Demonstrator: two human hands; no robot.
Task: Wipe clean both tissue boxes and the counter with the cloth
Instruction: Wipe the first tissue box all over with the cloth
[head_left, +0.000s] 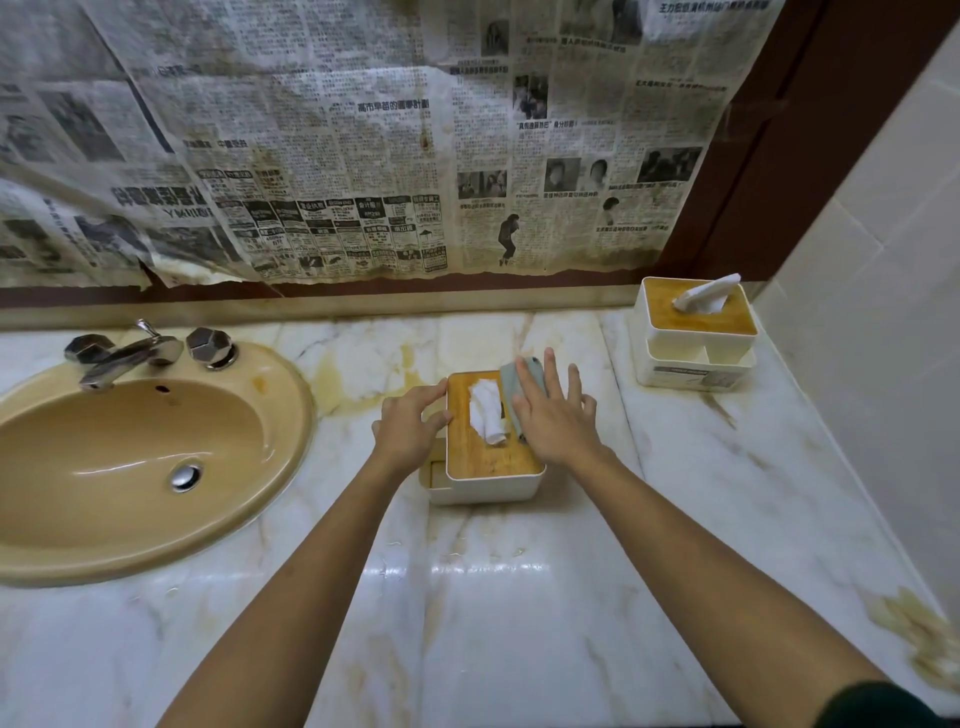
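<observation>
On the wooden lid of the near tissue box (483, 465), the right hand (556, 421) lies flat with fingers spread, pressing a grey cloth (519, 371) just right of the white tissue (485, 410) that sticks out of the slot. The left hand (408, 428) grips the box's left edge, thumb and forefinger on the lid. This box stands mid-bench on the pale marble bench (519, 597). A second tissue box (693, 353) sits well apart in the far right corner. A tan sink (31, 415) with a chrome faucet (124, 356) lies to the left; yellowed newspaper (337, 156) covers the wall behind.
</observation>
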